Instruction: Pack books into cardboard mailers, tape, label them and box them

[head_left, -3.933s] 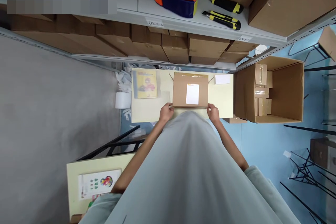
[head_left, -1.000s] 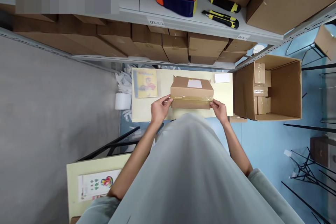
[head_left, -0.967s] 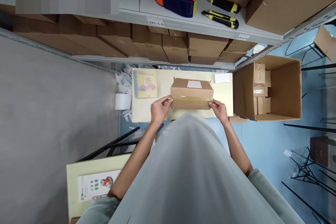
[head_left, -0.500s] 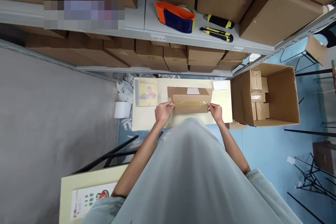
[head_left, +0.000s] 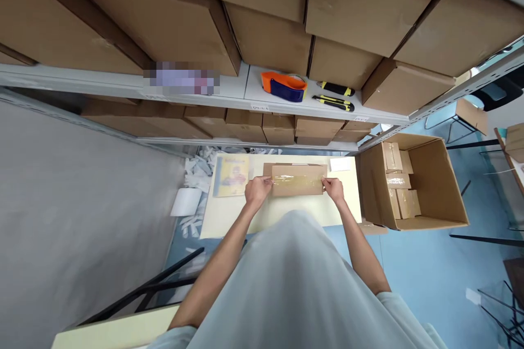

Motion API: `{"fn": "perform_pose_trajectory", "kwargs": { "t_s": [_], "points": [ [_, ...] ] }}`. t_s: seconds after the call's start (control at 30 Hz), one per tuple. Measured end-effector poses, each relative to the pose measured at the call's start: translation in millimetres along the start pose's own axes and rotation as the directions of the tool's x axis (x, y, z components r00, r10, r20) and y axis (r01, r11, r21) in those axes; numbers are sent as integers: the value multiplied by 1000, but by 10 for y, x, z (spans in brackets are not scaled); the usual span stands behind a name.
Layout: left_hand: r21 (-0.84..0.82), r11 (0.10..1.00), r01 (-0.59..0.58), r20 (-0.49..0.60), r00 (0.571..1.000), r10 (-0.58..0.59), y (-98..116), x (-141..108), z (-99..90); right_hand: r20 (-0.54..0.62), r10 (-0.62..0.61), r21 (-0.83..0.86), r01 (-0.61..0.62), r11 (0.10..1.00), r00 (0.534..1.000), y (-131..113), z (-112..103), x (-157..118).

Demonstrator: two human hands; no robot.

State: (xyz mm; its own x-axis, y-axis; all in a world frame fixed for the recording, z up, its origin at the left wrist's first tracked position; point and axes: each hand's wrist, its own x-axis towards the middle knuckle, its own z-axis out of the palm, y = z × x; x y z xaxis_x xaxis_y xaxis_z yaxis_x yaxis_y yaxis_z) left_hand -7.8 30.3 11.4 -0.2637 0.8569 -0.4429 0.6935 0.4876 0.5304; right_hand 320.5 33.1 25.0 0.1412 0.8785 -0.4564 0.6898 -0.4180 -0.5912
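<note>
A small cardboard box [head_left: 297, 191] lies on the pale table in front of me, one flap facing up toward me. Across that flap runs a shiny strip of yellowish clear packing tape [head_left: 298, 180]. My left hand [head_left: 257, 190] pinches the strip's left end at the box's edge. At the opposite end, my right hand [head_left: 334, 188] has thumb and fingers closed on the tape. Whether the whole strip touches the cardboard, I cannot tell. Both fingertips are partly hidden.
The pale table [head_left: 229, 218] also bears a yellow printed booklet [head_left: 232, 174] and a white card [head_left: 340, 164]. To the right stands a large open carton [head_left: 440, 185] with several small boxes. An orange-and-blue tape dispenser [head_left: 284, 87] and two cutters [head_left: 333, 102] rest on the shelf ahead.
The view has tilted up, so everything sits lower. The box's flap has swung toward the far side, covering most of the white paper behind it. Both hands keep their pinch on the tape.
</note>
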Motion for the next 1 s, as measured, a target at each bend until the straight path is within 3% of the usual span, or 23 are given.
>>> {"fn": "perform_pose_trajectory", "kwargs": {
  "t_s": [0.13,0.27,0.47,0.8,1.0],
  "points": [
    [-25,1000,-4,7,1000,4,89,229,7,-9,15,-28,-15,999,1000,-141,-38,263],
    [-33,997,63,15,998,-62,208,440,-18,-3,20,-48,-20,999,1000,-270,-82,486],
    [-48,995,90,62,994,-87,242,606,-117,14,16,-108,-14,994,1000,-373,-138,573],
    [38,994,107,90,990,-110,38,133,-40,104,66,-316,-30,948,992,-301,-115,59],
    [128,987,92,152,982,-111,107,73,-135,72,67,-563,-14,826,995,-509,-105,-37]
  ]
}}
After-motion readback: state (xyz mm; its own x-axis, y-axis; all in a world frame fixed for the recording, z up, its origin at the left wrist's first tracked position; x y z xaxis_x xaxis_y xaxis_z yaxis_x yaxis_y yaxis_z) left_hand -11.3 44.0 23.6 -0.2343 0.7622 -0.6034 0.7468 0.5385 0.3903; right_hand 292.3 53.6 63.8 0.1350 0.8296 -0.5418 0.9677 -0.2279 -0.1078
